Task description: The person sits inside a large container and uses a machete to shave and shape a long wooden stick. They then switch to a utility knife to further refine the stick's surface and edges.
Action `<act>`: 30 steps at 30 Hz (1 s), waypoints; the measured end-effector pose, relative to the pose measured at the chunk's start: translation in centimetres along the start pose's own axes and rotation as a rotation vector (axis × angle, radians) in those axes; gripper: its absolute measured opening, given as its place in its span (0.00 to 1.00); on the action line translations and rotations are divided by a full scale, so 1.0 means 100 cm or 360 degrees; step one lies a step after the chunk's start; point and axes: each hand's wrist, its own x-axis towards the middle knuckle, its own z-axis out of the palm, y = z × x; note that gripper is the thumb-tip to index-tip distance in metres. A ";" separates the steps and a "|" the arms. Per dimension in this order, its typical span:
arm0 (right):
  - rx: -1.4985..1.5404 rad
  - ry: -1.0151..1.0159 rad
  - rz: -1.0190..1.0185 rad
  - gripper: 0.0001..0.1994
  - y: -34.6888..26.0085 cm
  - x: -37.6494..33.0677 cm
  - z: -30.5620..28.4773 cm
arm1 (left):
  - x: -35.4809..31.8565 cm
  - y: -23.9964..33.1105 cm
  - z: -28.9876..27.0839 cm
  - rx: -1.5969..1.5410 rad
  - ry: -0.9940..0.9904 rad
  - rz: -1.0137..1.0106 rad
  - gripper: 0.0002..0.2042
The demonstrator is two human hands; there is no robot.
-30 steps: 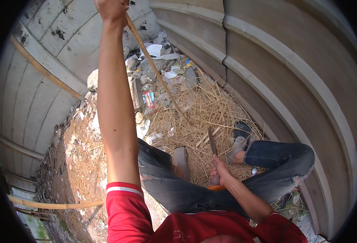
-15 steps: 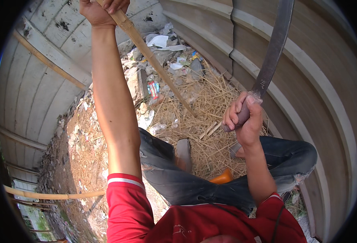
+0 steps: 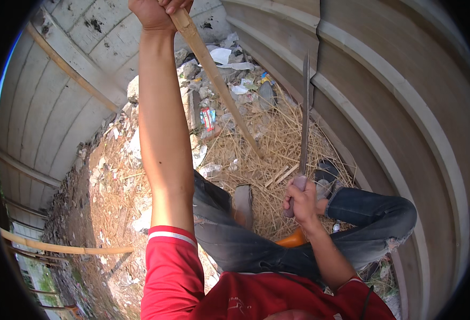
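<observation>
Lowered since a moment ago, the long knife now sits in front of the person's right thigh, blade pointing away from the body. From where I stand, the right hand is wrapped round its handle, while the left hand clasps the stick, which slants down to the straw; 2 pale slivers lie near the knife
</observation>
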 end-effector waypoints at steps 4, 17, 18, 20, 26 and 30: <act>-0.0475 -0.0075 -0.0526 0.08 -0.039 0.010 0.013 | 0.014 -0.009 -0.017 0.0604 0.0474 0.0304 0.18; 0.0694 -0.0342 -0.1281 0.33 -0.224 -0.001 0.092 | 0.046 -0.045 -0.012 0.2021 0.1213 0.0974 0.20; 0.0416 -0.0346 -0.0948 0.31 -0.179 0.008 0.093 | 0.047 -0.043 -0.009 0.2035 0.1213 0.1065 0.19; -0.0195 -0.0626 0.0095 0.26 -0.095 0.016 0.076 | 0.042 -0.024 -0.031 0.2166 0.1275 0.0934 0.18; -0.0068 -0.0334 -0.0274 0.27 -0.185 0.001 0.069 | 0.021 -0.010 -0.051 0.2178 0.1254 0.0867 0.16; 0.0327 -0.0165 -0.1337 0.29 -0.282 -0.005 0.085 | 0.030 -0.032 -0.048 0.2265 0.1269 0.0977 0.16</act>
